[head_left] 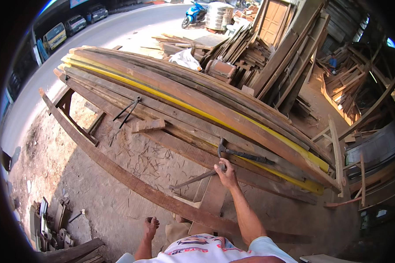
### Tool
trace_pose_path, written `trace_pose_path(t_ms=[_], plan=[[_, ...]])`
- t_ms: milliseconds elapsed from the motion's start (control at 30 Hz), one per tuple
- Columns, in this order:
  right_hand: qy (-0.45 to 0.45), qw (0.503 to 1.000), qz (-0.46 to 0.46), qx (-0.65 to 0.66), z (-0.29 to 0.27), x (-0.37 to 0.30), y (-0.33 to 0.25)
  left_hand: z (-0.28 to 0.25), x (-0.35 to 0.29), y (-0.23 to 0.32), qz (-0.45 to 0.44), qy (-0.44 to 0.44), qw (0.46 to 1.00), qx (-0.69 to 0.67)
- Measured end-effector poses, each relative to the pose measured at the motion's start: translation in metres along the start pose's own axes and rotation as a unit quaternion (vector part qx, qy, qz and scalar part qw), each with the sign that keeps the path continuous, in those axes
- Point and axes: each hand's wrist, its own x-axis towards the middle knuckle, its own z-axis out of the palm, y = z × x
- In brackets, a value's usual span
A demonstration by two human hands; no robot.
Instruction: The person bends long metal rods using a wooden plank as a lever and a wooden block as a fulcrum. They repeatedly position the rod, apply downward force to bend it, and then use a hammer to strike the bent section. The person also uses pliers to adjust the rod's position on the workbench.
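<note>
My right hand [226, 176] is closed around one end of a long dark pry bar [193, 179], whose other end points left and toward me. Just beyond that hand a claw hammer [245, 154] with a dark handle lies on the stacked planks [184, 109]. Low by my body, my left hand [151, 225] has its fingers curled in; what they hold, if anything, is hidden. A pair of long-handled pincers [129, 109] rests at the near edge of the stack. Beside them sits a short wood block [148, 126].
A long plank [131, 182] crosses between me and the stack, on wooden supports [213, 197]. Thin brown scraps [151, 160] litter the ground. Offcuts [52, 223] lie at lower left, and leaning boards [294, 61] stand at the back right. A blue motorbike [194, 15] stands beyond.
</note>
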Motion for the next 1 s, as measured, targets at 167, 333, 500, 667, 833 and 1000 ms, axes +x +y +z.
trace_pose_path(t_ms=[167,333,500,667,833,1000], plan=[[0.052,0.995,0.015,-0.084,0.031,0.0,0.018,-0.038,0.033,0.025,0.02,0.043,0.998,0.041],[-0.083,0.985,0.024,-0.148,0.046,-0.046,-0.032,-0.026,0.017,0.108,0.345,0.147,0.896,0.238],[-0.064,0.99,-0.079,-0.102,0.107,-0.091,-0.051,0.053,-0.038,0.217,0.458,-0.115,0.845,0.253],[-0.072,0.993,-0.091,-0.021,0.155,-0.122,-0.073,0.107,-0.005,0.192,0.497,-0.192,0.806,0.259],[-0.049,0.986,-0.089,-0.133,0.148,-0.113,-0.088,0.126,0.05,0.18,0.546,-0.279,0.731,0.3],[0.002,0.992,-0.109,-0.058,0.164,-0.09,-0.099,0.117,0.08,0.218,0.457,-0.367,0.792,0.173]])
